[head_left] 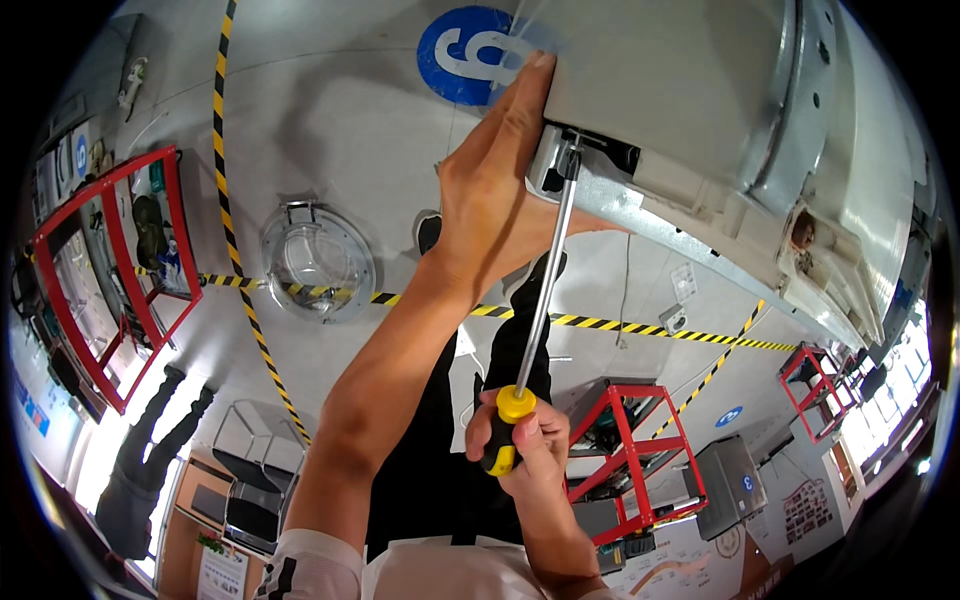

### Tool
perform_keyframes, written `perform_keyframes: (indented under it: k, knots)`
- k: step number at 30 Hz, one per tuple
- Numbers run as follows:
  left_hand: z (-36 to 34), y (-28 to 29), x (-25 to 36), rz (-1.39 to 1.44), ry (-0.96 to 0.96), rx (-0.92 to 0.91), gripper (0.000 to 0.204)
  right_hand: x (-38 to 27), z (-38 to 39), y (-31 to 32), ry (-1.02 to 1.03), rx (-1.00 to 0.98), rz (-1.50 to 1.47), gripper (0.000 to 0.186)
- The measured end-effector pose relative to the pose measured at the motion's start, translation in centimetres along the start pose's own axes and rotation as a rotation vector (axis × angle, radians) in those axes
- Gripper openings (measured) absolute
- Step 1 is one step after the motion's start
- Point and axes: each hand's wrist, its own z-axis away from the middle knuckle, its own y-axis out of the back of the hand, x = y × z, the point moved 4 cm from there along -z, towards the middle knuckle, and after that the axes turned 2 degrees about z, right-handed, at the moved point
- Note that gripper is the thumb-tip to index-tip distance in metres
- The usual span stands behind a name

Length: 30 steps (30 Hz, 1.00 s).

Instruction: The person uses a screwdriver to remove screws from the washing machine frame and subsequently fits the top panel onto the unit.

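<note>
A large beige appliance cabinet [668,77] with a metal lower rail [690,245] fills the upper right. My left hand [482,185] grips its near left corner, long fingers stretched along the side, the thumb side partly hidden underneath. My right hand [520,445] is closed round the yellow-and-black handle of a screwdriver [545,290]. The long steel shaft runs up to a dark recess [610,150] at that corner, where its tip meets a small fitting; the exact contact is too small to make out.
A round glass door [315,270] lies on the floor [330,160] amid striped tape. Red racks [110,180] stand left and lower right [630,455]. A person's dark-trousered legs [150,450] show at lower left, near a chair [250,500]. My own legs show below the appliance.
</note>
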Motion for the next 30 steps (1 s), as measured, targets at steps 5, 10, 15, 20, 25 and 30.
perform_keyframes:
  k: [5, 10, 15, 20, 25, 30]
  knots:
    - [0.2, -0.2, -0.1, -0.043, 0.014, -0.053, 0.107, 0.7, -0.4, -0.6, -0.270, -0.030, -0.149, 0.049]
    - [0.6, -0.4, -0.4, -0.019, 0.020, -0.060, 0.107, 0.1, 0.0, -0.6, 0.059, 0.070, 0.168, 0.048]
    - [0.3, -0.4, -0.3, -0.041, 0.031, -0.070, 0.108, 0.2, 0.1, -1.0, -0.085, -0.330, -0.425, 0.051]
    - [0.6, -0.5, -0.6, -0.025, 0.014, -0.052, 0.108, 1.4, -0.8, -1.7, -0.239, -0.222, -0.228, 0.059]
    - [-0.1, 0.0, -0.1, 0.082, -0.041, 0.059, 0.107, 1.6, -0.6, -0.3, 0.003, -0.062, 0.058, 0.055]
    - [0.5, -0.4, -0.2, -0.019, 0.065, -0.076, 0.106, 2.0, -1.6, -0.7, -0.082, -0.125, -0.077, 0.048]
